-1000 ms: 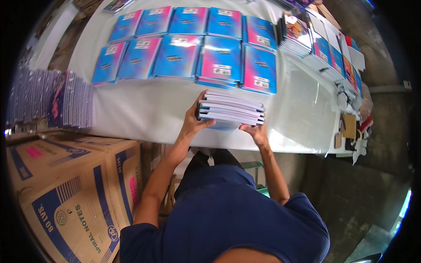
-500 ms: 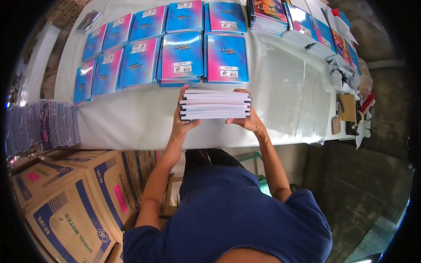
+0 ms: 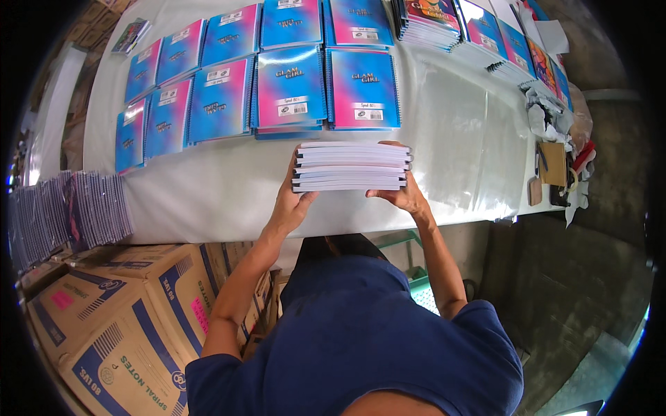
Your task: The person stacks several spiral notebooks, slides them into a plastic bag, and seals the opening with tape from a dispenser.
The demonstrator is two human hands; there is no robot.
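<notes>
Between both hands I hold a stack of spiral notebooks (image 3: 352,166), its white page edges facing me. My left hand (image 3: 295,201) grips the stack's left end, thumb low on the near side. At the right end, my right hand (image 3: 402,194) grips it the same way, fingers wrapped behind. The stack is over the white-covered table (image 3: 208,201), near its front edge; whether it touches the surface I cannot tell. Just beyond lie two rows of blue-and-pink spiral notebooks (image 3: 291,87) in piles, covers up.
More notebook piles (image 3: 431,24) stand at the far right. Crumpled plastic and paper (image 3: 548,118) lie at the table's right edge, beside a brown pad (image 3: 553,163). Wrapped notebooks (image 3: 69,211) stand in a row at the left. Cardboard boxes (image 3: 128,347) are stacked below.
The held stack has shifted slightly right in view, both hands still around it. The view has moved a little, so the table and boxes appear somewhat displaced.
</notes>
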